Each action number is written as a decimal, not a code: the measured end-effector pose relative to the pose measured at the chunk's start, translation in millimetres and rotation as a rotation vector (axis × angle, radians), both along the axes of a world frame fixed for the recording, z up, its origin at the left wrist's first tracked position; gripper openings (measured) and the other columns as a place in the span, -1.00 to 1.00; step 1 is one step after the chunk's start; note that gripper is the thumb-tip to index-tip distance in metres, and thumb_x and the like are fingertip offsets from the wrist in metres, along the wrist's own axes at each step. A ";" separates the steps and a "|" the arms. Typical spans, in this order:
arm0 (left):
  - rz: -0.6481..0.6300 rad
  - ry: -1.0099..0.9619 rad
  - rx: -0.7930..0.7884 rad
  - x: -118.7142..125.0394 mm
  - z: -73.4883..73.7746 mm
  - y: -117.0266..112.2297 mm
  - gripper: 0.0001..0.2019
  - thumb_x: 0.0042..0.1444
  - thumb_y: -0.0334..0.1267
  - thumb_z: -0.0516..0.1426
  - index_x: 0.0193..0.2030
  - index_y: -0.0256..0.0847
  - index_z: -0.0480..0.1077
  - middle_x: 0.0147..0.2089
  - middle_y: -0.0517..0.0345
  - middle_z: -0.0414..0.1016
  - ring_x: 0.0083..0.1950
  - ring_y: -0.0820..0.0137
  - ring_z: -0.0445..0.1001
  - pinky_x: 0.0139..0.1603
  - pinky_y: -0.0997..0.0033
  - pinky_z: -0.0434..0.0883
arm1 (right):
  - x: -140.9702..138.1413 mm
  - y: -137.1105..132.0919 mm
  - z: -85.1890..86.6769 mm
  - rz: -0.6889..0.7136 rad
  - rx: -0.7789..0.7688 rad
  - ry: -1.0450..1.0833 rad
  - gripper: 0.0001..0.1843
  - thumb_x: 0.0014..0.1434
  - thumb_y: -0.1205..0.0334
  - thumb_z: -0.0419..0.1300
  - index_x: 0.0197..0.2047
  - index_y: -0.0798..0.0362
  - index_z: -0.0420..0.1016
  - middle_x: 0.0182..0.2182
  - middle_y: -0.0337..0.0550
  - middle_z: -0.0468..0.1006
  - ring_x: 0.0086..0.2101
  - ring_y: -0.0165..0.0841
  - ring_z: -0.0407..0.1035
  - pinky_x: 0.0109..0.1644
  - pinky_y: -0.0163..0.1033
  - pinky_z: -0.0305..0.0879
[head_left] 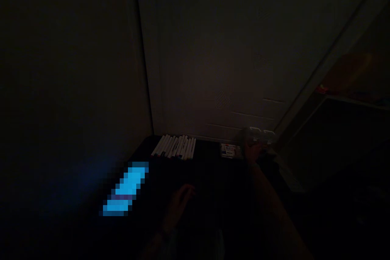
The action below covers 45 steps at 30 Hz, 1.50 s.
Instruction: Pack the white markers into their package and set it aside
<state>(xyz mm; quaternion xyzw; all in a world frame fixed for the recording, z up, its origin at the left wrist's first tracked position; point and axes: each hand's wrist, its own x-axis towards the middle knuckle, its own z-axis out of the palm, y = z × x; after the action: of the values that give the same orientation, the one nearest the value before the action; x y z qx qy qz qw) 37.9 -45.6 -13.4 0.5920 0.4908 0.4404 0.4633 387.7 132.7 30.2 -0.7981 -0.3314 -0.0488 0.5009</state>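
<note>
The scene is very dark. My right hand (253, 152) reaches to the back right of the dark table, its fingers around the near side of a clear plastic container (262, 135). Its grip is only dimly visible. Just left of that hand lies a small flat printed package (230, 150). My left hand (183, 194) is low over the table nearer to me, fingers loosely bent, with nothing visible in it. Several white markers (175, 147) lie side by side in a row at the back left.
A bright blue, pixelated screen-like shape (125, 190) glows at the left edge of the table (210, 178). A pale wall (213, 57) rises directly behind the table. On the right, a shelf edge (350, 101) carries something orange-red, too dim to name.
</note>
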 end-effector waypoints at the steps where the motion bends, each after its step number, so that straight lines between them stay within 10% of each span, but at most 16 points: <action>1: 0.007 0.002 -0.006 0.1 -0.1 0.1 -0.65 0.07 0.01 -0.03 -0.21 -0.18 0.38 -0.29 0.11 0.49 -0.25 0.35 0.43 -0.18 0.39 0.33 | 0.0 1.1 0.0 -0.004 -0.009 -0.003 -0.07 -0.19 -0.07 0.20 0.13 0.34 0.03 0.01 0.36 0.22 0.00 0.04 0.15 0.00 0.00 0.12; 24: -0.007 -0.006 0.030 0.9 2.3 0.0 -0.68 0.08 -0.02 -0.02 -0.23 -0.16 0.39 -0.31 0.14 0.49 -0.27 0.37 0.43 -0.17 0.41 0.33 | -22.0 -26.7 41.1 0.217 0.142 -0.189 -0.16 -0.06 -0.07 0.12 0.18 0.24 -0.04 0.04 0.16 0.21 -0.03 -0.16 0.20 0.01 -0.13 0.12; 45: 0.076 0.043 0.298 3.6 -5.3 5.6 -0.66 0.06 -0.21 0.04 0.02 -0.12 0.22 0.01 0.08 0.33 0.03 0.35 0.33 0.02 0.26 0.32 | -186.8 -138.5 5.4 0.568 0.332 0.255 -0.20 -0.14 -0.03 0.25 0.11 0.11 0.07 -0.02 0.02 0.27 -0.06 -0.26 0.23 -0.02 -0.20 0.18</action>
<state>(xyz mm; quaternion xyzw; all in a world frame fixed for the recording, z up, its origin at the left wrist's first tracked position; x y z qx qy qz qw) 41.5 -40.0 -18.7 0.6445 0.4517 0.5131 0.3427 200.9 -5.8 35.7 -0.5814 -0.4623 0.1393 0.6549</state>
